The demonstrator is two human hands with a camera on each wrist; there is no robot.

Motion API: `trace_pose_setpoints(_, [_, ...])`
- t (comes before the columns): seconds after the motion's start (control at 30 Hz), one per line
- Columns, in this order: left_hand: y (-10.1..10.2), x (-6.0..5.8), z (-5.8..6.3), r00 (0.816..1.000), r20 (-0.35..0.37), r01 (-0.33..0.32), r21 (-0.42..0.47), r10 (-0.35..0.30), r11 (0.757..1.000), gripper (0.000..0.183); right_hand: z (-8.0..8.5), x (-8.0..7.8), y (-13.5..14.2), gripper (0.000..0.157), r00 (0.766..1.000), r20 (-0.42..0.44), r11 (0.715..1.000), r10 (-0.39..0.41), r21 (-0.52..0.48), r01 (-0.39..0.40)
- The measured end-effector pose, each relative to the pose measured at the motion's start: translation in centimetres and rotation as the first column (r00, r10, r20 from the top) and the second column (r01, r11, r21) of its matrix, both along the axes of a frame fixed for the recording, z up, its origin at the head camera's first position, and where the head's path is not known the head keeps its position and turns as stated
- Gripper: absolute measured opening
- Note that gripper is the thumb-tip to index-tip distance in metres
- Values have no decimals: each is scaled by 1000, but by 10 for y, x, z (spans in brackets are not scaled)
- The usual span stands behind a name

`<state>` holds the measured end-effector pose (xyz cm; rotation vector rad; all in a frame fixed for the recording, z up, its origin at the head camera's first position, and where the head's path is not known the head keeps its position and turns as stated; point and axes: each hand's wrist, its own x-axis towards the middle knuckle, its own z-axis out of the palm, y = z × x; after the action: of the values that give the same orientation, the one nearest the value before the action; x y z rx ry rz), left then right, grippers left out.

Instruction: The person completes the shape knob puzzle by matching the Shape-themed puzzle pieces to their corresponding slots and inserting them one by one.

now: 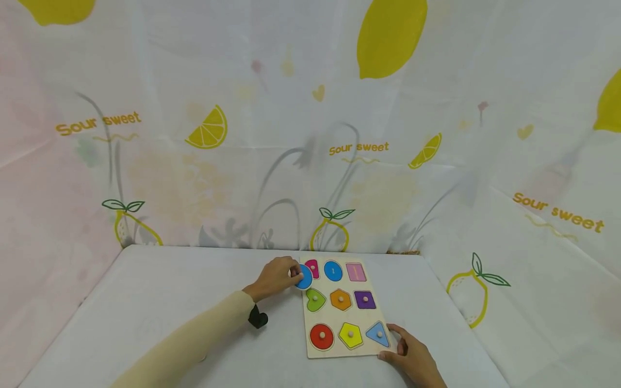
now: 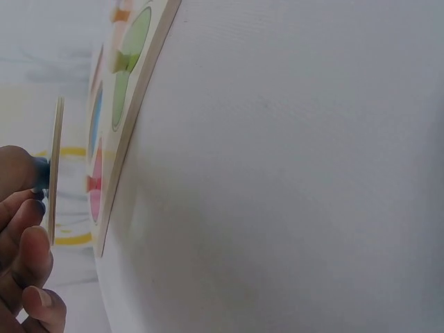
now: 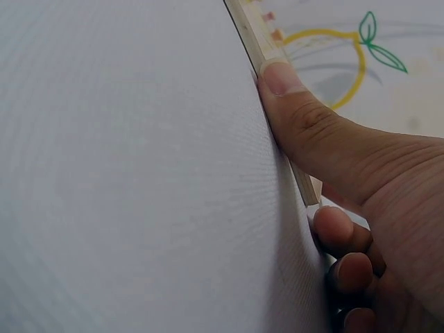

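My left hand (image 1: 275,277) pinches a blue oval puzzle piece (image 1: 304,277) by its knob, above the far left edge of a wooden shape puzzle board (image 1: 312,315). From the left wrist view the piece (image 2: 55,173) appears edge-on, apart from the board. My right hand (image 1: 412,353) grips the board's near right corner; its thumb (image 3: 284,87) presses the near edge in the right wrist view. On the board, the blue oval recess (image 1: 333,271) and pink square (image 1: 356,272) show printed marks and no knobs. A magenta piece (image 1: 313,268) is partly hidden behind the held oval.
Knobbed pieces sit in the board, among them a green heart (image 1: 315,300), orange hexagon (image 1: 341,299), purple square (image 1: 365,299), red circle (image 1: 322,337), yellow pentagon (image 1: 350,335) and blue triangle (image 1: 378,334). A white cloth (image 1: 204,269) covers the table; a lemon-print curtain (image 1: 271,178) hangs behind.
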<state>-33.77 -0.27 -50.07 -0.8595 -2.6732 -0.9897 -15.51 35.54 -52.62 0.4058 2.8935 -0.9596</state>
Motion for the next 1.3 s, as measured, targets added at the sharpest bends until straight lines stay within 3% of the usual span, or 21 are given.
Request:
trace_pose_setpoints(0.77, [33, -13, 3, 999, -29, 23, -33, -24, 999, 11, 0, 0, 0, 90, 1000, -6, 1000, -6, -14, 6])
trace_pose_setpoints(0.97, [40, -14, 4, 1000, -6, 27, -42, -27, 999, 11, 0, 0, 0, 90, 1000, -5, 1000, -5, -6, 5])
trace_pose_setpoints(1.3, [49, -20, 5, 999, -29, 43, -19, -44, 999, 10, 2, 0, -2, 87, 1000, -10, 1000, -4, 1, 4])
